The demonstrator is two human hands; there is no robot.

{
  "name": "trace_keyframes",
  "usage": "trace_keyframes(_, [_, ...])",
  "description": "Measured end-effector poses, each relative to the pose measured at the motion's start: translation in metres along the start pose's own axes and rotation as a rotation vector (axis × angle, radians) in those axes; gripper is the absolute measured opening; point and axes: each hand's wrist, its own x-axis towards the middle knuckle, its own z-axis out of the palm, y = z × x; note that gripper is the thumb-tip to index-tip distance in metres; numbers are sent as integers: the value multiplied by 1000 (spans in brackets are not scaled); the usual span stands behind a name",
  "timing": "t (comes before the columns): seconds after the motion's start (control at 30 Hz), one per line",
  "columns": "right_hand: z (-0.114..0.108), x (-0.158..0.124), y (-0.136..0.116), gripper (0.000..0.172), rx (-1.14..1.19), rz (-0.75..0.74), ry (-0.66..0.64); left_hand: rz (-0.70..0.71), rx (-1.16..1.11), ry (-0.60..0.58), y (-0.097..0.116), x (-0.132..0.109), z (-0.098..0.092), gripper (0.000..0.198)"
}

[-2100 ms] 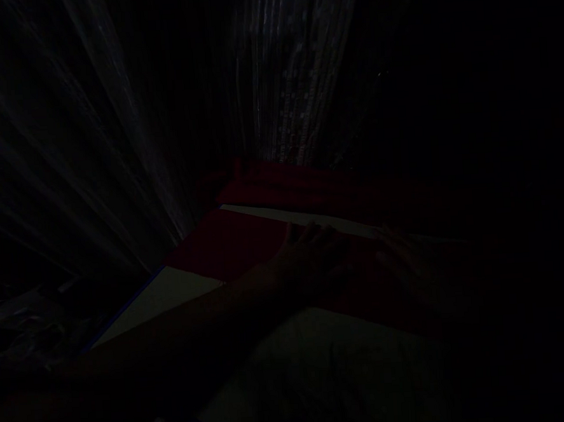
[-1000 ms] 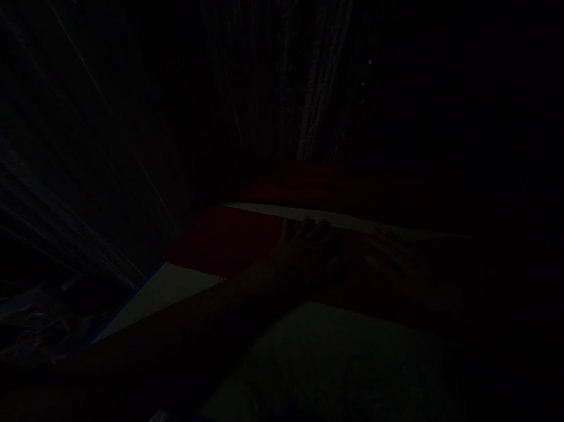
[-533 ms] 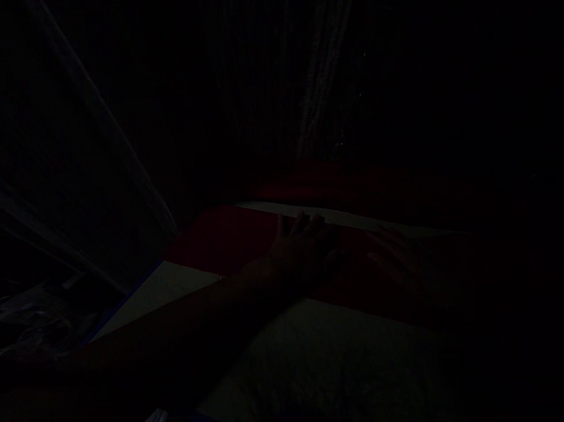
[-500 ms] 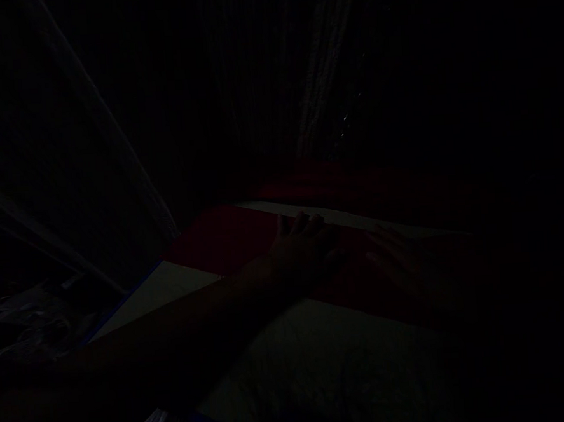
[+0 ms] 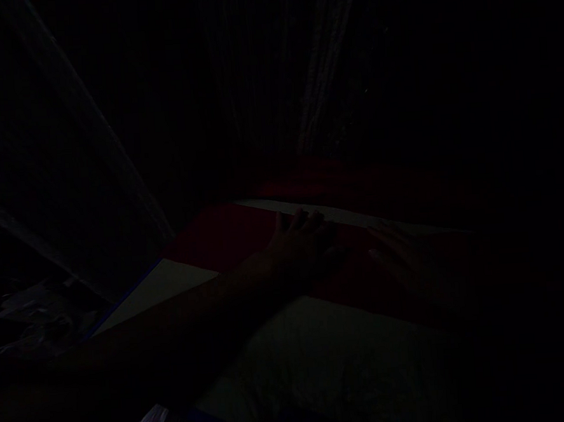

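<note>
Steadying, it seems, the flat dark-red cloth-like strip (image 5: 230, 232) crossing the pale blue-edged panel (image 5: 160, 284), the left hand (image 5: 300, 245) spreads over it; the right hand (image 5: 406, 257), fingers extended, is over the strip too, contact unclear.

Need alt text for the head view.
Very dark scene: the left hand lies spread on a red strip between pale strips, with the right hand, dim, beside it. A blue edge shows at left.
</note>
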Motion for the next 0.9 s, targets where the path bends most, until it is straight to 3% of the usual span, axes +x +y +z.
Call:
trace_keyframes(0.2, [0,-1,-11,71,-34,-92,74,29,-10,25,1,0,1,78])
trace_keyframes(0.4, [2,-1,-7,71,-41,-78,-81,24,9,-72,2,0,-2,81])
trace_keyframes(0.63, [3,1,-10,75,2,-122,26,47,12,-16,3,-1,0,78])
trace_keyframes(0.9, [0,-1,-9,73,-9,-89,-53,41,12,-70,5,-1,-3,79])
